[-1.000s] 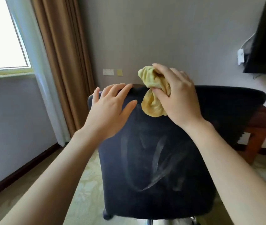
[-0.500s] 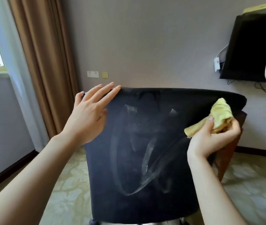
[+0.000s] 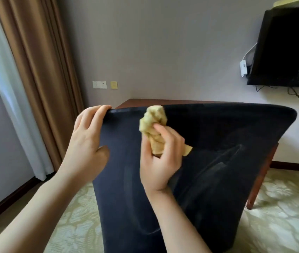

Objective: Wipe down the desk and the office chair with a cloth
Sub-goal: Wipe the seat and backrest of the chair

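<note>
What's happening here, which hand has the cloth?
A person is wiping the back of a dark office chair. The right hand grips a bunched yellow cloth and holds it against the backrest just below its top edge. The left hand steadies the chair, fingers curled over the backrest's top left corner. Pale wipe streaks show lower on the fabric. The wooden desk stands behind the chair, mostly hidden.
</note>
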A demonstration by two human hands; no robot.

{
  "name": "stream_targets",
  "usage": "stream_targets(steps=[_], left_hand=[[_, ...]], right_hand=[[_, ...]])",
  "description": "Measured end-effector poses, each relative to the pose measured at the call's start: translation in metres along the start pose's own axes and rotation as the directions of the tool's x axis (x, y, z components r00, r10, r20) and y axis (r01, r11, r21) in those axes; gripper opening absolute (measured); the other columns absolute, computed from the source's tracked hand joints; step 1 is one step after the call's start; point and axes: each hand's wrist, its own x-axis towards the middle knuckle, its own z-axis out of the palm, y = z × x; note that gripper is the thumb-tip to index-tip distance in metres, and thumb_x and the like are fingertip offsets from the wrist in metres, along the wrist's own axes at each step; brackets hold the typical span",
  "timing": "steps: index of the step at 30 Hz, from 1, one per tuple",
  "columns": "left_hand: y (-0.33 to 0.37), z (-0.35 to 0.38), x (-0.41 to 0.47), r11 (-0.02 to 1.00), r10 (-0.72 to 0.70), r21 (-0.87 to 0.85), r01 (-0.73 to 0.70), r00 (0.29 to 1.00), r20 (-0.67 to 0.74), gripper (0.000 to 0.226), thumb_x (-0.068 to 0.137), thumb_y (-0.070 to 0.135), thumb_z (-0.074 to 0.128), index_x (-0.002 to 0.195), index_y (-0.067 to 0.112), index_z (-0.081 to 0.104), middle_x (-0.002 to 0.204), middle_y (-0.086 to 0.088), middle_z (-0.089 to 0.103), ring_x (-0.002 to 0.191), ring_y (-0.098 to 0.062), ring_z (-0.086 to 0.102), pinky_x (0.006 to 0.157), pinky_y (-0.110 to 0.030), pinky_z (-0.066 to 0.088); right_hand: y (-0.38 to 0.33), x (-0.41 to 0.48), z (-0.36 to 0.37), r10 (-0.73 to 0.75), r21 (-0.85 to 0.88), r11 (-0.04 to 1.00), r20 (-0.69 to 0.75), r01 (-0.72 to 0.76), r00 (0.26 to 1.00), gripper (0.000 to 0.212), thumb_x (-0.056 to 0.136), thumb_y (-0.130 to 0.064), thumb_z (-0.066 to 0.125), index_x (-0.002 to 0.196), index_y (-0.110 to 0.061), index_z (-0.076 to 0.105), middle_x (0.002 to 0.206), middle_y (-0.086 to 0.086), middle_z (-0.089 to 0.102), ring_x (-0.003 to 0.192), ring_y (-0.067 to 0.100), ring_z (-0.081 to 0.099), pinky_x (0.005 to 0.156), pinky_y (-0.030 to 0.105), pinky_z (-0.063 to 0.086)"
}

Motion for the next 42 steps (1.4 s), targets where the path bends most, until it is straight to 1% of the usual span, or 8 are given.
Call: stream_targets(steps=[4, 13, 19, 21, 24, 32, 36, 42], left_hand=[[0.000, 0.004, -0.001, 0.999, -0.029, -0.018, 0.028, 0.999, -0.043, 0.075, 0.065, -0.020, 0.055, 0.136, 0.002, 0.044, 0.133, -0.006, 0.044, 0.126, -0.019, 0.033, 0.103, -0.007, 0.018], [-0.010, 0.005, 0.002, 0.985, -0.136, -0.112, 0.133, 0.990, -0.023, 0.087, 0.069, -0.026, 0.046, 0.146, 0.015, 0.034, 0.146, 0.011, 0.030, 0.134, 0.006, 0.016, 0.107, -0.003, 0.012], [0.039, 0.047, -0.047, 0.826, -0.477, -0.449, 0.341, 0.848, -0.233, 0.063, 0.094, 0.024, 0.055, 0.149, 0.024, 0.023, 0.150, 0.019, 0.020, 0.141, 0.002, 0.016, 0.114, -0.015, 0.015], [0.061, 0.056, -0.067, 0.584, -0.640, -0.711, 0.391, 0.761, -0.107, 0.059, 0.085, 0.043, 0.056, 0.139, 0.024, 0.041, 0.136, 0.018, 0.045, 0.127, 0.006, 0.039, 0.107, -0.016, 0.032], [0.079, 0.062, -0.080, 0.338, -0.557, -0.854, 0.395, 0.816, 0.157, 0.048, 0.081, 0.047, 0.054, 0.120, 0.020, 0.062, 0.117, 0.006, 0.066, 0.113, -0.007, 0.059, 0.091, -0.021, 0.047], [0.086, 0.046, -0.071, 0.284, -0.561, -0.846, 0.452, 0.793, 0.236, 0.023, 0.098, 0.012, 0.046, 0.103, 0.007, 0.068, 0.098, -0.013, 0.071, 0.094, -0.026, 0.068, 0.078, -0.034, 0.056], [0.076, 0.033, -0.065, 0.378, -0.508, -0.789, 0.484, 0.821, 0.260, 0.032, 0.098, 0.005, 0.038, 0.111, 0.015, 0.066, 0.089, 0.000, 0.072, 0.083, -0.013, 0.067, 0.067, -0.023, 0.052], [0.085, 0.031, -0.054, 0.607, -0.267, -0.691, 0.393, 0.920, 0.288, 0.041, 0.098, -0.001, 0.038, 0.111, 0.027, 0.064, 0.106, 0.005, 0.070, 0.100, -0.008, 0.064, 0.080, -0.020, 0.051]], right_hand=[[-0.003, -0.028, 0.012, -0.304, 0.038, 0.948, 0.407, 0.317, 0.861, 0.012, 0.086, -0.008, 0.066, 0.094, -0.016, 0.071, 0.090, 0.001, 0.069, 0.079, 0.021, 0.060, 0.074, 0.034, 0.050], [0.033, 0.008, -0.018, -0.679, 0.240, 0.645, 0.615, 0.725, 0.400, 0.018, 0.083, -0.004, 0.068, 0.090, -0.019, 0.076, 0.084, -0.001, 0.069, 0.074, 0.018, 0.062, 0.075, 0.030, 0.047], [0.030, 0.028, -0.049, -0.486, 0.250, 0.839, 0.744, 0.483, 0.458, 0.023, 0.082, -0.005, 0.070, 0.102, -0.015, 0.069, 0.093, 0.004, 0.066, 0.095, 0.017, 0.051, 0.082, 0.037, 0.050], [0.023, 0.029, -0.054, -0.443, 0.249, 0.883, 0.721, 0.397, 0.534, 0.031, 0.085, -0.004, 0.066, 0.112, -0.017, 0.059, 0.095, 0.005, 0.064, 0.096, 0.021, 0.052, 0.086, 0.038, 0.048], [0.014, 0.029, -0.062, -0.342, 0.238, 0.939, 0.710, 0.248, 0.615, 0.033, 0.085, -0.007, 0.067, 0.114, -0.018, 0.055, 0.098, 0.002, 0.059, 0.094, 0.017, 0.051, 0.088, 0.028, 0.045], [-0.002, 0.023, -0.089, -0.112, 0.229, 0.960, 0.841, -0.161, 0.530, 0.044, 0.081, -0.015, 0.072, 0.122, -0.018, 0.055, 0.114, -0.003, 0.053, 0.104, 0.011, 0.055, 0.088, 0.020, 0.048], [-0.012, 0.031, -0.098, 0.202, 0.135, 0.842, 0.819, -0.522, 0.537, 0.030, 0.084, -0.031, 0.064, 0.113, -0.025, 0.061, 0.110, -0.012, 0.056, 0.104, 0.017, 0.058, 0.088, 0.034, 0.052], [-0.016, 0.026, -0.108, 0.488, -0.032, 0.653, 0.782, -0.756, 0.388, 0.020, 0.085, -0.026, 0.067, 0.105, -0.025, 0.064, 0.103, -0.006, 0.068, 0.098, 0.008, 0.064, 0.079, 0.020, 0.053]])
